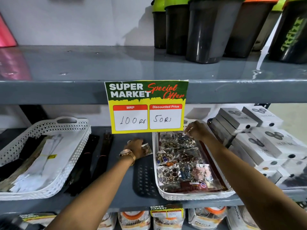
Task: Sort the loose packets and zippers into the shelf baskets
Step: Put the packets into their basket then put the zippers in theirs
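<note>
Button packets (181,165) fill right white basket (196,195) flat and overlapping, one loose packet (147,148) on shelf beside it, dark zippers (93,161) lying lengthwise beside left basket (78,156).

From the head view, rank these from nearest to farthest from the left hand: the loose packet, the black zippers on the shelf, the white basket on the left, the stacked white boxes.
1. Loose packet, touching the left hand.
2. Black zippers, just to its left.
3. White basket, further left.
4. Stacked white boxes, far right.
</note>
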### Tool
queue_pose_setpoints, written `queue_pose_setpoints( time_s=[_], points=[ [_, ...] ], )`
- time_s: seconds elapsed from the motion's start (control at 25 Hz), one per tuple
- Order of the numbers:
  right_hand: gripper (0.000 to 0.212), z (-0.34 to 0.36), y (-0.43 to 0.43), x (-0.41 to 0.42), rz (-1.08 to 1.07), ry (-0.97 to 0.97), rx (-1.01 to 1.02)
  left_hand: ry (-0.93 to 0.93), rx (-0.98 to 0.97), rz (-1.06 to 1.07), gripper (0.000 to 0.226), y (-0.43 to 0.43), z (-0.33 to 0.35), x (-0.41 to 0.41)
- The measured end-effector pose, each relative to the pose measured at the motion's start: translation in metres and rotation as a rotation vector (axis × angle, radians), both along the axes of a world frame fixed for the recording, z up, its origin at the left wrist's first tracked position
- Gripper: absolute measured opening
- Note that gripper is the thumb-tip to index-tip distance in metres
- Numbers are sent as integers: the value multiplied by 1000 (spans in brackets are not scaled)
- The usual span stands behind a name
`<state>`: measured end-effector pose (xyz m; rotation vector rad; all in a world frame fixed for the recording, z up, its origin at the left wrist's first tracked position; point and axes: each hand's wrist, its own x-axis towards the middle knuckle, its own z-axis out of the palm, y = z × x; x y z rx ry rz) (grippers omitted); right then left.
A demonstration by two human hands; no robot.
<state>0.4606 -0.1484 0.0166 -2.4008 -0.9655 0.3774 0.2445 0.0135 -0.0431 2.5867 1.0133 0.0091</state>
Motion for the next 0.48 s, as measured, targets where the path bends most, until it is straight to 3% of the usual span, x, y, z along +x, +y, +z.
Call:
queue_pose_setpoints(
  time_s=[0.12, 0.28, 0.4, 0.48],
  points=[
    [13, -15, 1, 0, 63, -18, -50, -50, 24, 7, 22, -1, 4, 8],
    [13, -15, 0, 3, 35, -5, -37, -115, -176, 105, 23, 6, 17, 3],
    [16, -5, -2, 1, 33, -148, -31, -390, -364, 228, 36, 15, 29, 4],
    [21, 9, 2, -4, 67, -149, 117, -542, -415, 261, 49, 12, 44, 4]
  ],
)
